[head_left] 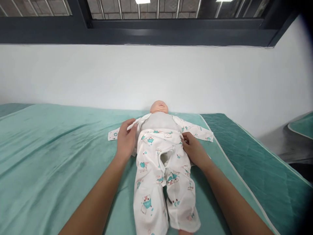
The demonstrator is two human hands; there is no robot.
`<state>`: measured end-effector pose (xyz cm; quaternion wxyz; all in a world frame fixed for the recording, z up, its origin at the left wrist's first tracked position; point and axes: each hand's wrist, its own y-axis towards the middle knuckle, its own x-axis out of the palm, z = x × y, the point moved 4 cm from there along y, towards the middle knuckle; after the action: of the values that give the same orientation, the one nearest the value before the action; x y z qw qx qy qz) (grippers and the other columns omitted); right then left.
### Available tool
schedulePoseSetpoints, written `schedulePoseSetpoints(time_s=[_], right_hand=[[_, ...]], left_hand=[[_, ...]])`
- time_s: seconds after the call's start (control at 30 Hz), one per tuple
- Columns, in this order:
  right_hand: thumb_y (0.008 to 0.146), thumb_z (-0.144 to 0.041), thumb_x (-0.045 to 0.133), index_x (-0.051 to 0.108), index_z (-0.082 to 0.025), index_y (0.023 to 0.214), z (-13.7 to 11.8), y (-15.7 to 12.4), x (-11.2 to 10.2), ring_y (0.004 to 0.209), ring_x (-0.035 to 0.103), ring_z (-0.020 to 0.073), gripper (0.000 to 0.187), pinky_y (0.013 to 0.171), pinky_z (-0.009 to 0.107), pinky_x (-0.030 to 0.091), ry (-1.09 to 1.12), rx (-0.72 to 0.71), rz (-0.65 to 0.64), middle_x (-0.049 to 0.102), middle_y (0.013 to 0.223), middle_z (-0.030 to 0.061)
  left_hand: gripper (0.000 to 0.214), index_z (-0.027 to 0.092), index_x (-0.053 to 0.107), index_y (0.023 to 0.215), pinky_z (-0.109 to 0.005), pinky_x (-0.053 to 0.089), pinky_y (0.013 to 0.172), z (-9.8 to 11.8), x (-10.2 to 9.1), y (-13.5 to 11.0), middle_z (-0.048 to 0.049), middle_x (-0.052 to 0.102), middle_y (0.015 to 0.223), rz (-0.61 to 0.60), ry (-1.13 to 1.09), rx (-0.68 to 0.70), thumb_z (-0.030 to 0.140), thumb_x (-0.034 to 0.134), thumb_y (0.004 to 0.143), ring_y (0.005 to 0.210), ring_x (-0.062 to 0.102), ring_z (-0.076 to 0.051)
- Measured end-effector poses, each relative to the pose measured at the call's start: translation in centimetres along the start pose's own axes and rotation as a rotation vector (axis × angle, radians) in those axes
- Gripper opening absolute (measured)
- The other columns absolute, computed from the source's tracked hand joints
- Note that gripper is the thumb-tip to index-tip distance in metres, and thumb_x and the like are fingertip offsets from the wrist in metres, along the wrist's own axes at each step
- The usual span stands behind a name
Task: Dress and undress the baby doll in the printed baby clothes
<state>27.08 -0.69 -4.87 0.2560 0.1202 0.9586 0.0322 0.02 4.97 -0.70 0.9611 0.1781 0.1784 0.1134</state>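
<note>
A baby doll (159, 107) lies on its back on a teal mat (56, 147), head toward the white wall. It wears white printed trousers (158, 182) and an unfastened white printed top (195, 130) spread out to both sides over its grey torso. My left hand (126, 140) lies on the top's left flap beside the doll's chest, fingers pinching the edge of the cloth. My right hand (193, 150) rests at the doll's right hip, fingers curled on the trousers' waist and the top's edge.
A darker quilted teal mat (244, 163) adjoins on the right, its edge dropping to the floor. A white wall (156, 75) runs right behind the doll's head, with a dark window frame (156, 32) above. Another teal mat corner (303, 125) shows far right.
</note>
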Motion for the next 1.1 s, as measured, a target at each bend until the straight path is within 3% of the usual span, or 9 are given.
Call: schedulePoseSetpoints(time_s=[0.2, 0.33, 0.47, 0.53, 0.6, 0.7, 0.8, 0.93, 1.1], right_hand=[[0.089, -0.044, 0.048, 0.059, -0.025, 0.096, 0.1, -0.2, 0.1, 0.078, 0.058, 0.0203, 0.023, 0.068, 0.030, 0.042, -0.043, -0.001, 0.012, 0.066, 0.084, 0.0013], [0.090, -0.044, 0.048, 0.058, -0.024, 0.096, 0.2, -0.2, 0.1, 0.078, 0.058, 0.0201, 0.023, 0.067, 0.030, 0.041, -0.047, -0.012, 0.010, 0.065, 0.084, 0.0010], [0.090, -0.044, 0.050, 0.060, -0.024, 0.097, 0.3, -0.2, 0.2, 0.080, 0.060, 0.0204, 0.023, 0.068, 0.030, 0.042, -0.010, -0.010, 0.010, 0.067, 0.087, 0.0015], [0.090, -0.045, 0.050, 0.061, -0.024, 0.098, 0.3, -0.3, 0.2, 0.082, 0.060, 0.0205, 0.025, 0.070, 0.030, 0.043, 0.013, -0.014, 0.001, 0.068, 0.089, 0.0016], [0.091, -0.046, 0.049, 0.061, -0.024, 0.099, 0.1, -0.4, 0.2, 0.083, 0.060, 0.0208, 0.026, 0.071, 0.030, 0.043, 0.014, -0.013, -0.005, 0.068, 0.090, 0.0018], [0.091, -0.047, 0.049, 0.060, -0.024, 0.099, 0.0, -0.6, 0.1, 0.083, 0.060, 0.0211, 0.027, 0.069, 0.030, 0.043, -0.006, 0.006, 0.000, 0.069, 0.092, 0.0025], [0.091, -0.049, 0.048, 0.060, -0.024, 0.097, -0.2, -0.8, 0.1, 0.082, 0.060, 0.0211, 0.028, 0.067, 0.030, 0.042, -0.026, 0.016, 0.002, 0.069, 0.092, 0.0026], [0.091, -0.051, 0.049, 0.060, -0.023, 0.096, 0.0, -0.8, 0.1, 0.080, 0.059, 0.0211, 0.031, 0.065, 0.030, 0.042, -0.020, 0.010, 0.006, 0.068, 0.087, 0.0028], [0.089, -0.051, 0.052, 0.062, -0.023, 0.104, 0.4, -0.6, 0.2, 0.077, 0.060, 0.0207, 0.034, 0.062, 0.029, 0.042, 0.008, 0.038, 0.000, 0.069, 0.088, 0.0028]], left_hand=[[0.014, 0.020, 0.056, 0.078, -0.030, 0.039, 0.071, -2.5, 1.5, 1.7, -0.0033, 0.063, 0.076, -0.242, 0.382, -0.071, 0.033, 0.055, 0.083, 0.077, 0.055, -0.020], [0.025, 0.020, 0.052, 0.073, -0.026, 0.035, 0.064, -1.6, 1.2, 1.1, 0.0013, 0.057, 0.071, -0.186, 0.142, -0.141, 0.043, 0.058, 0.081, 0.070, 0.048, -0.016], [0.038, 0.021, 0.050, 0.075, -0.024, 0.033, 0.055, -0.9, -1.2, 0.7, 0.0046, 0.050, 0.066, -0.127, -0.186, -0.289, 0.057, 0.063, 0.077, 0.058, 0.043, -0.011], [0.040, 0.022, 0.049, 0.077, -0.025, 0.032, 0.053, -1.3, -2.8, 1.2, 0.0048, 0.048, 0.064, -0.077, -0.181, -0.341, 0.059, 0.062, 0.077, 0.055, 0.043, -0.011], [0.035, 0.022, 0.050, 0.077, -0.026, 0.034, 0.055, -1.8, -4.1, 1.8, 0.0026, 0.053, 0.067, -0.035, 0.036, -0.338, 0.055, 0.061, 0.079, 0.058, 0.047, -0.014], [0.019, 0.021, 0.057, 0.088, -0.033, 0.039, 0.065, -2.4, -4.3, 2.2, -0.0059, 0.063, 0.084, -0.046, 0.535, -0.234, 0.040, 0.054, 0.086, 0.075, 0.058, -0.023], [0.025, 0.020, 0.057, 0.110, -0.041, 0.044, 0.078, -1.8, -2.6, 1.8, -0.0148, 0.063, 0.114, -0.083, 0.848, 0.031, 0.022, 0.046, 0.088, 0.104, 0.058, -0.033], [0.031, 0.019, 0.056, 0.121, -0.043, 0.040, 0.096, -0.7, 0.3, 1.4, -0.0140, 0.059, 0.128, -0.120, 0.836, 0.395, 0.018, 0.046, 0.091, 0.122, 0.050, -0.032], [0.026, 0.020, 0.058, 0.116, -0.037, 0.043, 0.089, -1.6, 2.5, 3.8, -0.0116, 0.065, 0.118, -0.212, 0.682, 0.381, 0.031, 0.046, 0.096, 0.106, 0.060, -0.027]])
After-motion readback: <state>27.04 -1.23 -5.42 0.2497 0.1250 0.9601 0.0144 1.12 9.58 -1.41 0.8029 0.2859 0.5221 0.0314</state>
